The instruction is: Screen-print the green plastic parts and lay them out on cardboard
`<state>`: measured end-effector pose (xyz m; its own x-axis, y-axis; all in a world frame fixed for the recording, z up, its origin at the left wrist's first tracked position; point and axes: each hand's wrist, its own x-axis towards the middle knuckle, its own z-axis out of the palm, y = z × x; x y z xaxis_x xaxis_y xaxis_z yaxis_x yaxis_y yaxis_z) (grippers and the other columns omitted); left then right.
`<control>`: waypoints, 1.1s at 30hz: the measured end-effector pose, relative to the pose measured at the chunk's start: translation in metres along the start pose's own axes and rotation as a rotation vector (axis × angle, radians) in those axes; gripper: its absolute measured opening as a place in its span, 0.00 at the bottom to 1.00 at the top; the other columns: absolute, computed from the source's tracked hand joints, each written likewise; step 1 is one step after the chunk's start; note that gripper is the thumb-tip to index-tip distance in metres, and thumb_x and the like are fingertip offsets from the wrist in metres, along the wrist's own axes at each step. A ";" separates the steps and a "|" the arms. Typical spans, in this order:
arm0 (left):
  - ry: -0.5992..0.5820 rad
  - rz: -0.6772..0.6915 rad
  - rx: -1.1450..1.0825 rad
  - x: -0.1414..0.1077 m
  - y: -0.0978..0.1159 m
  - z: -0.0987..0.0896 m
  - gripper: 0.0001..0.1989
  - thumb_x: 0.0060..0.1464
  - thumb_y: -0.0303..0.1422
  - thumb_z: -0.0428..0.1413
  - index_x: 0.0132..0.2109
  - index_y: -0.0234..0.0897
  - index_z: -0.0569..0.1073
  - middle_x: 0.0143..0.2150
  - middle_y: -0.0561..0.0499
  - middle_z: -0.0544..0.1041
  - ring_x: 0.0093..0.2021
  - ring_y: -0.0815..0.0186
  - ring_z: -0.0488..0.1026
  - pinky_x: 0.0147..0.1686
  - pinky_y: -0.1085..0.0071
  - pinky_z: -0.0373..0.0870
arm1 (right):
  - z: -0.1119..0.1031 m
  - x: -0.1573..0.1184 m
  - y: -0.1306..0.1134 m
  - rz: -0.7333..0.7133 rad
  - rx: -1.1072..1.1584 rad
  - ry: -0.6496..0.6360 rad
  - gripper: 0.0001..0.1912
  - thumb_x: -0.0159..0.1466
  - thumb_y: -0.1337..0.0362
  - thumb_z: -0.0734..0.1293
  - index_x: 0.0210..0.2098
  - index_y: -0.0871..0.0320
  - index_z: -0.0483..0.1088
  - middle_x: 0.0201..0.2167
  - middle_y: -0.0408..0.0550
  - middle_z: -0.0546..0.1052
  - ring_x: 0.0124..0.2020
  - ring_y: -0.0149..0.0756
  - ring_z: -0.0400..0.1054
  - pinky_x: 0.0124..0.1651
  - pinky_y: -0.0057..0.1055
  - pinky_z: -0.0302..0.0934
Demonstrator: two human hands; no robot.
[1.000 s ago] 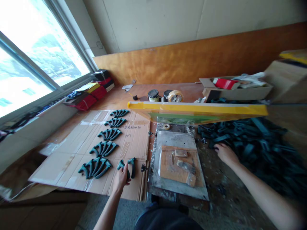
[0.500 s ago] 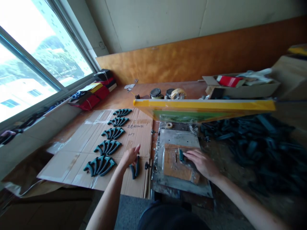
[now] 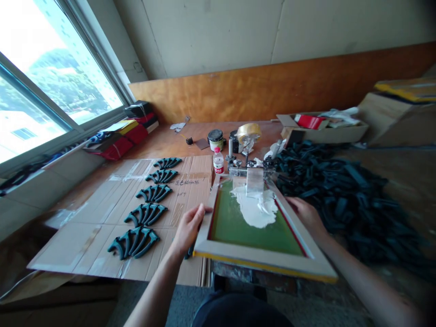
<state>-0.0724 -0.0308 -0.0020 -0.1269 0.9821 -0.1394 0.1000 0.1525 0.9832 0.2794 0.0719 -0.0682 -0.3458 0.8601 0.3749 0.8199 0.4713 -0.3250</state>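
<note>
From my place I see the framed screen (image 3: 228,227) at the lower centre of the view. The left hand (image 3: 189,227) has fingers closed on its left rail. The right hand (image 3: 308,218) is at the right rail; whether its fingers grip, I cannot tell. If the two sides drop unevenly, the white paste (image 3: 257,211), seemingly wet, could perhaps run to the edge.
</note>
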 end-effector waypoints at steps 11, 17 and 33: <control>-0.042 -0.149 0.489 0.002 -0.111 0.013 0.28 0.57 0.43 0.48 0.63 0.39 0.62 0.29 0.54 0.74 0.30 0.66 0.71 0.30 0.74 0.61 | 0.029 0.048 -0.076 -0.131 -0.174 -0.348 0.03 0.60 0.69 0.66 0.34 0.57 0.68 0.32 0.48 0.74 0.36 0.38 0.68 0.37 0.30 0.61; -0.045 -0.146 0.478 0.003 -0.118 0.011 0.28 0.57 0.45 0.48 0.61 0.39 0.65 0.31 0.53 0.75 0.32 0.64 0.72 0.32 0.73 0.63 | 0.017 -0.004 -0.069 -0.494 -0.032 -0.398 0.12 0.59 0.77 0.57 0.31 0.57 0.67 0.31 0.48 0.73 0.37 0.38 0.65 0.37 0.30 0.58; -0.017 -0.208 0.378 0.000 -0.105 0.011 0.28 0.55 0.45 0.52 0.60 0.39 0.66 0.28 0.53 0.74 0.29 0.67 0.70 0.29 0.74 0.62 | 0.012 -0.002 -0.062 -0.454 0.124 -0.319 0.10 0.65 0.67 0.62 0.43 0.54 0.72 0.35 0.47 0.75 0.39 0.38 0.68 0.42 0.32 0.63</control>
<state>-0.0716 -0.0457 -0.1070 -0.1661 0.9274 -0.3351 0.4287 0.3740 0.8224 0.2236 0.0432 -0.0591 -0.7878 0.5729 0.2262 0.5035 0.8105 -0.2994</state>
